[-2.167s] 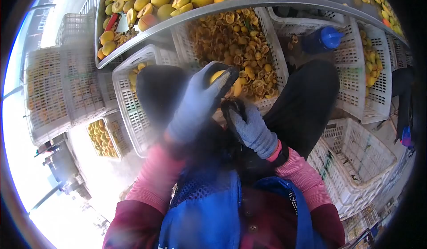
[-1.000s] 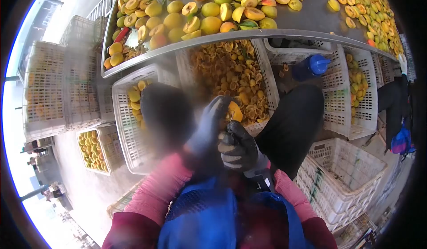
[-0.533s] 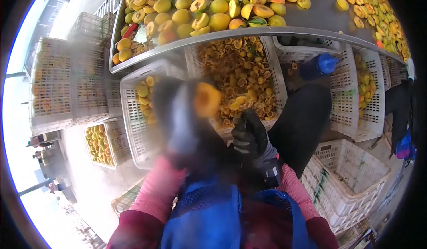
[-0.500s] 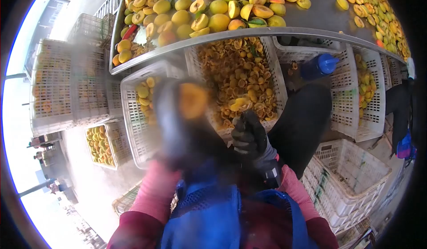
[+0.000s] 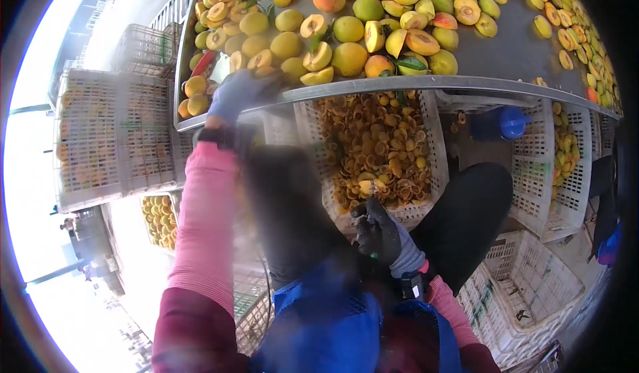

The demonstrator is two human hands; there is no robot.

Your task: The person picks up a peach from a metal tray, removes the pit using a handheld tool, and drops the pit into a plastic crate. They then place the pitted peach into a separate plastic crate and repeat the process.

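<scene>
My left hand point(image 5: 241, 95), in a grey glove with dark fingers, reaches over the near left edge of the metal table point(image 5: 373, 84). It is at the whole and halved yellow apricot-like fruit point(image 5: 261, 58). Motion smears its fingers, so its grip cannot be told. My right hand point(image 5: 384, 235), gloved in grey and black, is held low between my knees with its fingers curled. Whatever sits in it is too dark to make out. Just beyond it stands a white crate point(image 5: 436, 153) full of brownish-orange fruit scraps point(image 5: 373, 143).
A red-handled item point(image 5: 204, 63) lies among fruit at the table's left. Stacked crates point(image 5: 93, 133) stand left. On the right are a blue jug point(image 5: 511, 122), a crate of fruit point(image 5: 566, 150) and a white crate point(image 5: 532, 280). Another person's dark-clothed leg point(image 5: 602, 173) shows far right.
My left hand has gone from in front of my lap, where a halved fruit showed, up and forward to the table edge. My right hand stays nearly in place. The view has shifted slightly.
</scene>
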